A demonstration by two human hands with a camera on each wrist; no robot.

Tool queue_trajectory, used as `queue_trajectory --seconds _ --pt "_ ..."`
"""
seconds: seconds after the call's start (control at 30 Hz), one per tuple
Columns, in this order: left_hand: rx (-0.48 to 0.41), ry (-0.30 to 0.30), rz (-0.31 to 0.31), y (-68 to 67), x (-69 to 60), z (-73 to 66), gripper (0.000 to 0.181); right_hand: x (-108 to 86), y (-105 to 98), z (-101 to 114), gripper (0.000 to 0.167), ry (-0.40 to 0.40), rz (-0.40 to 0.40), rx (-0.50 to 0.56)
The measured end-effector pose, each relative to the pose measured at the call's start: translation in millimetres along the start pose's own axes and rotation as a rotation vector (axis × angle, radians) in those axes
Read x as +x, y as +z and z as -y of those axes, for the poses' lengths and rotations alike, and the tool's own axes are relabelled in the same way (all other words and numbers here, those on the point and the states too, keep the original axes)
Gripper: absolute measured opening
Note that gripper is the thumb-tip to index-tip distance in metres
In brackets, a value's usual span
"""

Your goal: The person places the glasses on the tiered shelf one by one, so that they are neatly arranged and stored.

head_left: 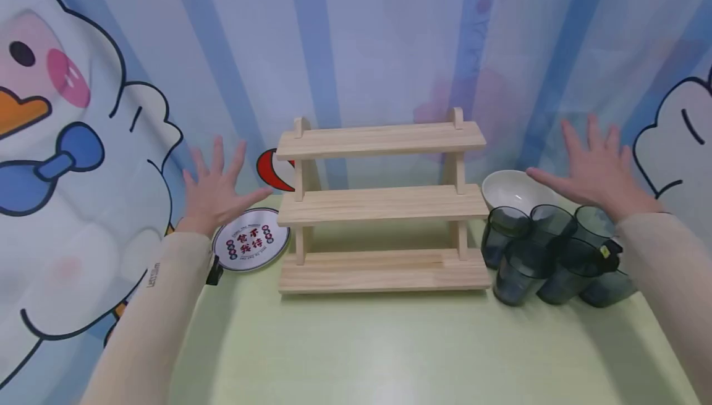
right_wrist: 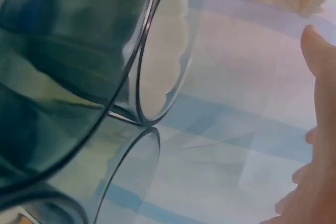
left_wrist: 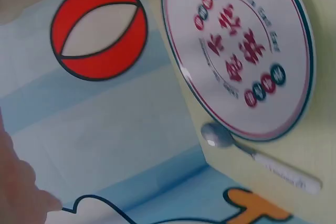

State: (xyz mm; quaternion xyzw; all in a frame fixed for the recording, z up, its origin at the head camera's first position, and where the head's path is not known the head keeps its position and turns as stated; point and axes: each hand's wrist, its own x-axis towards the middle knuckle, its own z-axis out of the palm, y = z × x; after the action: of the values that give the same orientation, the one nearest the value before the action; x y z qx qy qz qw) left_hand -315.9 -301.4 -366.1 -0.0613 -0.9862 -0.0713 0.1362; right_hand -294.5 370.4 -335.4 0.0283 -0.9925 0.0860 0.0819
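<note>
My left hand [head_left: 216, 198] is held up with its fingers spread, above and beside a white plate [head_left: 251, 239] with red characters. In the left wrist view a spoon [left_wrist: 286, 172] with a white handle lies beside the plate's rim. On the right, my other hand [head_left: 597, 173] has its fingers spread too, over several dark see-through cups [head_left: 520, 272] and near a white bowl [head_left: 514, 187]. Neither hand holds anything. Between the hands stands a three-tier wooden shelf [head_left: 384, 204]. Cup rims fill the left side of the right wrist view.
A pale green table [head_left: 356, 343] carries these things. Behind it hangs a blue striped cloth [head_left: 384, 40] with cartoon ducks. The cups stand close together at the shelf's right end, in front of the bowl.
</note>
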Motion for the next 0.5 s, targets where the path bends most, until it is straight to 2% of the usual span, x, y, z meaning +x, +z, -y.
queue_trajectory --seconds 0.13,0.27,0.37,0.5 --pt "-0.207 -0.014 0.08 -0.6 -4.9 -10.3 0.104 -16.5 -4 -3 0.111 -0.033 -0.009 0.068" --pt "-0.413 -0.027 0.159 1.7 -14.1 -20.1 0.097 -41.1 -4 -6 0.107 -0.003 -0.032 0.137" --pt "-0.515 -0.032 0.208 5.1 -21.4 -25.0 0.092 -59.6 -3 -11 0.102 0.015 -0.067 0.16" --pt "-0.606 -0.076 0.281 11.2 -28.7 -29.2 0.088 -81.0 2 -20 0.098 0.008 -0.084 0.184"
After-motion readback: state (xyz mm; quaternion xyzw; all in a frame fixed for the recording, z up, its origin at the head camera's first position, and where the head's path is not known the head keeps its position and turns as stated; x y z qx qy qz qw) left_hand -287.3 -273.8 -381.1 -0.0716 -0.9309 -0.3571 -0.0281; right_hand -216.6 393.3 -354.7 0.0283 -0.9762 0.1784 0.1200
